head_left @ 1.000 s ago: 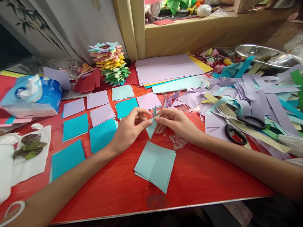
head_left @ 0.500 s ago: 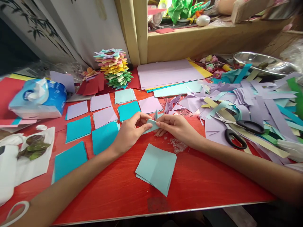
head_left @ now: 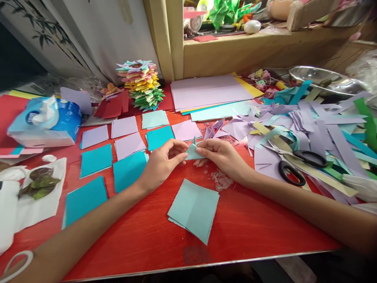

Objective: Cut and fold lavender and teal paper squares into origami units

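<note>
Left hand and right hand both have fingers pinching the paper; uneven tugging could crease it crooked, imo.

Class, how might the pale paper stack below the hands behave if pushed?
The stack would probably slide rather than tip, as it lies flat. Its misaligned edges suggest it might slip apart. Looking thin, it would likely bend easily.

Counted: held paper, one; teal square stacks, four; lavender square stacks, four; pale-blue square stacks, two; scissors, one pair.
</note>
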The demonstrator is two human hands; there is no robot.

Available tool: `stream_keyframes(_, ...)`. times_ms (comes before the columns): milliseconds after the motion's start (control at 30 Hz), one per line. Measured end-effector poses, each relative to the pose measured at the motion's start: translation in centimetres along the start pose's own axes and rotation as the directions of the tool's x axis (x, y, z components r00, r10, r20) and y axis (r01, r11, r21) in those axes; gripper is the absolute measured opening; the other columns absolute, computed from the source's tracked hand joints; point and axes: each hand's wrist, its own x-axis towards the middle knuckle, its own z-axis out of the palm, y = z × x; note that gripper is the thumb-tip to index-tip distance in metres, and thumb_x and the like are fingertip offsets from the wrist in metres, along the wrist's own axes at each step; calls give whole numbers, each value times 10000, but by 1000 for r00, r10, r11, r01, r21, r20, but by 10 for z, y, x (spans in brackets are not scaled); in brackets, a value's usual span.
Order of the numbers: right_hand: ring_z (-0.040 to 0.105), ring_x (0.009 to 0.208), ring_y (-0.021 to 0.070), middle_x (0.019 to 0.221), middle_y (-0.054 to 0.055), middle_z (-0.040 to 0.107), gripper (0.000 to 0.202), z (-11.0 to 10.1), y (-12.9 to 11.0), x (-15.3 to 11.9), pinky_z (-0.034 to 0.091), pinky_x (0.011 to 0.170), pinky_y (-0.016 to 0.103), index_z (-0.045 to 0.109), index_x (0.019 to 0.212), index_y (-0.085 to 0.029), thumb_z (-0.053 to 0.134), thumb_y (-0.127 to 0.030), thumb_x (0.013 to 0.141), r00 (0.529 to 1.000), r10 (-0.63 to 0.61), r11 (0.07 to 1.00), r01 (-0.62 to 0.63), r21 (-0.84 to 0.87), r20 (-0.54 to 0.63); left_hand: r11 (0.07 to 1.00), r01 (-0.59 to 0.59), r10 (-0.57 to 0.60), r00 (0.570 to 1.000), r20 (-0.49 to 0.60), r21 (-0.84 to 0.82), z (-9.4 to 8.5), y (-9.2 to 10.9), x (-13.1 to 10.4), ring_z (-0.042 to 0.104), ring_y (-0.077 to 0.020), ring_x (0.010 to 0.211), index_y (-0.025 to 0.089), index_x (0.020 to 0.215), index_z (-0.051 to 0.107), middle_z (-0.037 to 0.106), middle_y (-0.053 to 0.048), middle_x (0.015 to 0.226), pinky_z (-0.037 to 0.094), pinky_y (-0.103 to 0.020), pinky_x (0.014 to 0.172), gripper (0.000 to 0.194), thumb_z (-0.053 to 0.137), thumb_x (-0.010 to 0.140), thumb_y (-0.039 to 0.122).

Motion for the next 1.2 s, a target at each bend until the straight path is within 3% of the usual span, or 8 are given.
stream_keyframes(300, 661, 640, 136, 696, -10, 625, 158, -2, 3, 0, 543, 637, 281, 490, 925, -204, 548, -307, 821, 998, -51, 998, 50, 31, 33, 1000, -7, 7, 1000, -2, -9, -1, 1, 1, 573, -112, 702, 193, 918, 572, 595, -4, 852, 491, -253, 700, 179, 578, 784, 311)
stream_keyframes(500, 662, 637, 123, 726, -13, 637, 125, -2, 3, -1, 544, 655, 269, 467, 912, -216, 544, -266, 827, 996, -74, 995, 70, 74, 42, 1000, -11, 11, 1000, 15, -13, -3, 3, 0, 566, -101, 669, 186, 844, 577, 581, 8, 800, 475, -239, 676, 118, 578, 777, 283)
stream_keyframes(867, 660, 742, 125, 931, 28, 659, 175, -5, 5, 2, 538, 772, 294, 617, 905, -183, 608, -304, 779, 999, -17, 987, 12, 159, 33, 989, 19, -18, 1000, 11, -148, -6, -2, 4, 582, -101, 640, 192, 831, 638, 611, -1, 814, 494, -265, 701, 98, 582, 772, 246)
stream_keyframes(1200, 648, 667, 116, 850, 23, 660, 203, -4, 1, 2, 550, 705, 278, 635, 849, -170, 637, -344, 746, 1000, 23, 992, -25, 127, 16, 996, -30, 32, 999, 13, -90, -6, 0, 2, 561, -105, 695, 202, 841, 686, 575, -18, 858, 498, -258, 684, 136, 572, 768, 214)
